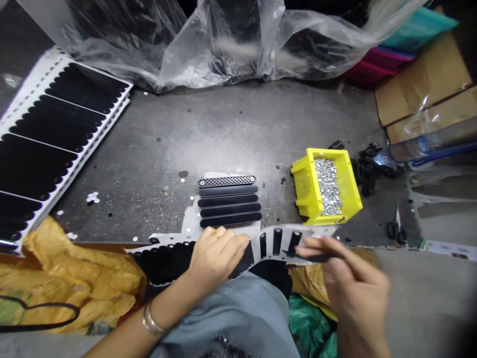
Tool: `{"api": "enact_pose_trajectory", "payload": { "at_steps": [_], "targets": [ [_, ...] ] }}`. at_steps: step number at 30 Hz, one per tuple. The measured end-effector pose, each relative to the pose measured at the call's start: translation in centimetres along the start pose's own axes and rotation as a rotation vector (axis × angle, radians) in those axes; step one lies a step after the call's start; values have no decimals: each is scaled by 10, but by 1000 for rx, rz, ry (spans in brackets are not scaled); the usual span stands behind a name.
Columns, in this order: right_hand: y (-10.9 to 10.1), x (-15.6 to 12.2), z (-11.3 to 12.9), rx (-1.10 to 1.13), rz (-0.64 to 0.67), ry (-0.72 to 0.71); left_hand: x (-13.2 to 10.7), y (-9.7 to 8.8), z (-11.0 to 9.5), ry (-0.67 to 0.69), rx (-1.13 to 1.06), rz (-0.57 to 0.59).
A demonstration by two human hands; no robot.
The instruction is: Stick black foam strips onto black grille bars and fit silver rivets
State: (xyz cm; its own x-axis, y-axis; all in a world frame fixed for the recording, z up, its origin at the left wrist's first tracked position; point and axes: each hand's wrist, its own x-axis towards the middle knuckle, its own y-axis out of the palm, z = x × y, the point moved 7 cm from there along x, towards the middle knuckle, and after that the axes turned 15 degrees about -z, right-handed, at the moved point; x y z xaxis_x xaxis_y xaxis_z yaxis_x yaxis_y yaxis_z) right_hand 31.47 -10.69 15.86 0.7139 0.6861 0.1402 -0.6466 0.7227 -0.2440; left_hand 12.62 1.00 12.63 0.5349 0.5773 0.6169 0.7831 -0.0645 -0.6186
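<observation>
My left hand (218,258) rests on a white backing sheet (276,242) and holds it down over my lap. The sheet carries rows of black rounded strips, and some slots on its right part are bare. My right hand (354,283), blurred by motion, pinches a thin black strip (313,254) just above the sheet. On the grey metal table in front of my hands lies a small row of black strips (229,204), with a mesh-patterned strip (226,181) at its far end.
A yellow plastic bin (307,186) of small silver metal parts (328,186) stands right of the row. Black scissors (395,228) and dark parts (368,169) lie further right. Stacked strip sheets (48,134) lie at left, with plastic sheeting (208,44) behind the table.
</observation>
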Motion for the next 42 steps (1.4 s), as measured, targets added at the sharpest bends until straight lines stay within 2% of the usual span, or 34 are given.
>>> {"api": "enact_pose_trajectory", "payload": {
  "at_steps": [1,2,4,5,7,9,11,14,16,20,25,28,32,34,36,40,42],
  "targets": [
    [-3,8,6,55,-91,-13,-1,2,-2,10,14,3],
    [2,17,13,74,-135,-61,-2,3,-4,10,13,7],
    [37,35,27,-13,-69,-233,-1,-1,-1,-42,-13,-2],
    [66,43,31,-89,42,-335,2,-6,6,-97,-21,-19],
    [122,56,34,-156,235,-506,12,-23,33,-255,13,-87],
    [165,67,31,-169,334,-624,22,-42,70,-437,97,-148],
    [193,76,25,-181,382,-691,30,-52,104,-571,130,-133],
    [213,82,18,-201,437,-716,35,-47,134,-675,53,-30],
    [216,83,15,-193,465,-714,35,-41,142,-711,-6,1],
    [218,83,16,-170,470,-712,33,-34,143,-747,-67,-25],
    [219,81,16,-233,509,-678,35,-33,147,-776,-44,-42],
    [200,87,15,-300,517,-636,35,-31,150,-792,-39,-22],
    [158,110,0,-324,410,-409,36,-31,152,-782,-56,-24],
    [146,116,-7,-285,377,-342,36,-32,153,-776,-58,-37],
    [143,119,-11,-249,365,-339,37,-32,154,-774,-53,-45],
    [150,122,-16,-194,418,-343,37,-33,158,-762,-20,-45],
    [148,124,-16,-227,384,-376,38,-34,158,-749,-6,-28]
  ]
}}
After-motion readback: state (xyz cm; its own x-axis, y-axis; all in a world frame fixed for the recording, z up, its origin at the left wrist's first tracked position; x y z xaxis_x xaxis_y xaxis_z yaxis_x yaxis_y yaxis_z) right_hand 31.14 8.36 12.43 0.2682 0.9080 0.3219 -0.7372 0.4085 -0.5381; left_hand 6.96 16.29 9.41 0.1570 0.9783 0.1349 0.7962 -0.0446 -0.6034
